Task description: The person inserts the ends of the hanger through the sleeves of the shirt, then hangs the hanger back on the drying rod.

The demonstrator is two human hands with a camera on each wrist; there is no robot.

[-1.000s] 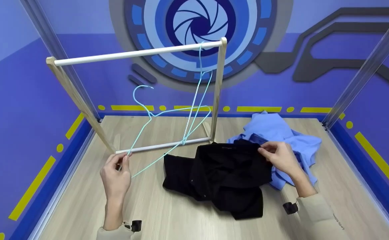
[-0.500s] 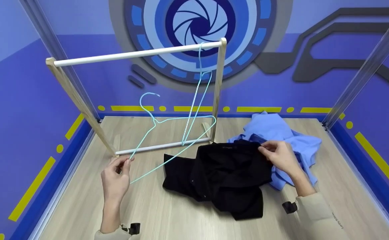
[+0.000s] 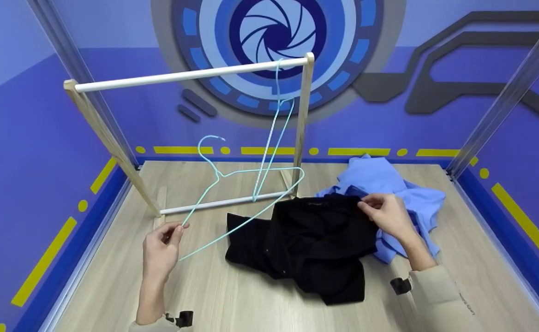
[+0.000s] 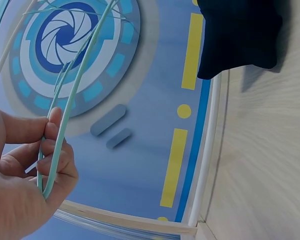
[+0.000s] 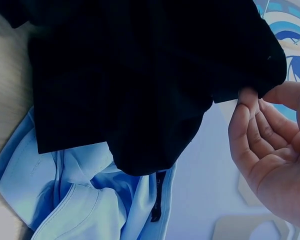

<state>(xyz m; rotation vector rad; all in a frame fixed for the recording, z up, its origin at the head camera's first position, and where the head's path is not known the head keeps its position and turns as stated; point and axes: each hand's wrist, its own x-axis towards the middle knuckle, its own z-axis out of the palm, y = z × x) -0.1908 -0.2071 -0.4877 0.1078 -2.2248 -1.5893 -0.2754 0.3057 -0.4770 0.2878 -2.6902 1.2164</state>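
Observation:
My left hand (image 3: 161, 251) pinches one end of a mint-green wire hanger (image 3: 246, 170), whose hook points up and whose other end reaches over toward a black garment. In the left wrist view the wire hanger (image 4: 62, 120) runs between thumb and fingers, its bent end against the palm. With thumb and fingertips my right hand (image 3: 387, 216) pinches the upper right edge of the black garment (image 3: 320, 249), which looks like a shirt and lies bunched with its opening upward. In the right wrist view the black garment (image 5: 140, 75) hangs from the right hand's pinch.
Behind the left hand stands a small rack with a white top bar (image 3: 182, 77) and wooden posts. A second mint hanger (image 3: 274, 133) hangs near its right post. Crumpled light-blue clothing (image 3: 385, 180) lies behind the right hand. Blue printed walls enclose the wooden tabletop (image 3: 214, 295).
My left hand has brought the hanger lower and a little to the right, toward the black garment. The right hand keeps its pinch almost in place.

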